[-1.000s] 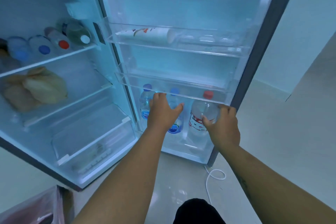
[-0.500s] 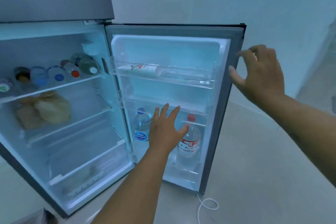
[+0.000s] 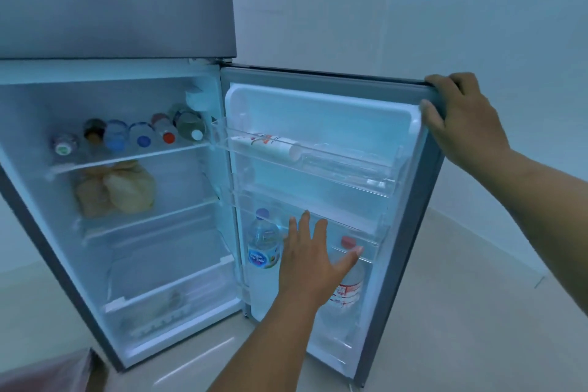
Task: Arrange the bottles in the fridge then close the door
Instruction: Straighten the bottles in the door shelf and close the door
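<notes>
The fridge door [image 3: 321, 79] stands wide open. My right hand [image 3: 458, 119] grips its top outer corner. My left hand [image 3: 313, 261] hovers with fingers spread in front of the lower door rack and holds nothing. In that rack stand a blue-capped water bottle [image 3: 262, 242] on the left and a red-capped bottle [image 3: 348, 286] on the right; my left hand hides what stands between them. Several bottles [image 3: 143, 134] lie in a row on the top inner shelf, caps facing out.
A white tube [image 3: 267, 141] lies in the upper door rack. Bagged food [image 3: 117, 186] sits on the middle shelf above a clear crisper drawer [image 3: 165, 286]. The closed freezer door [image 3: 117, 0] is above. A cardboard box [image 3: 47, 372] stands on the floor at the lower left.
My right hand left the red-capped bottle, rose, and now holds the door's top corner. My left hand drew back from the bottles with fingers spread. The view pulled back and up.
</notes>
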